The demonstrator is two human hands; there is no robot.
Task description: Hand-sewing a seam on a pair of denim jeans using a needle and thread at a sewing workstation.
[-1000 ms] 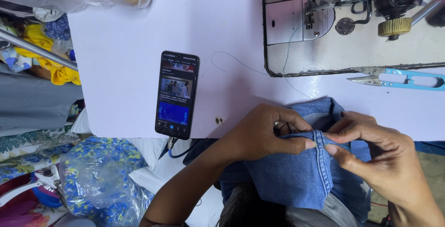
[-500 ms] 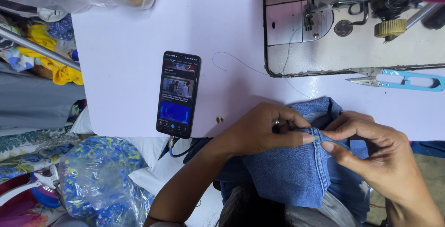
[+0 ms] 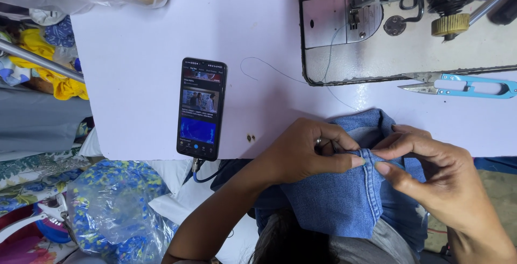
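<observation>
Pinching a stitched seam fold of the blue denim piece [image 3: 344, 199] between left hand [image 3: 301, 153] and right hand [image 3: 431, 180] at the white table's [image 3: 140, 75] near edge, fingertips pressed together on cloth likely soft yet thick, best taken along its firm seam.

Bright, even light, daylight-like, with no single source in view. Table [image 3: 161, 81] reads pale, nearly washed out, with a faint violet cast. Shadows soft and short: a thin one under the phone [image 3: 201, 109], another beneath the snips [image 3: 463, 87]. Phone screen glows, no glare. Mild sheen on the plastic bag [image 3: 116, 215] lower left and on the sewing machine plate [image 3: 328, 21]. Centre sharp; denim [image 3: 344, 205] stitching clear. Slight wide-angle bend and softening toward the corners.
</observation>
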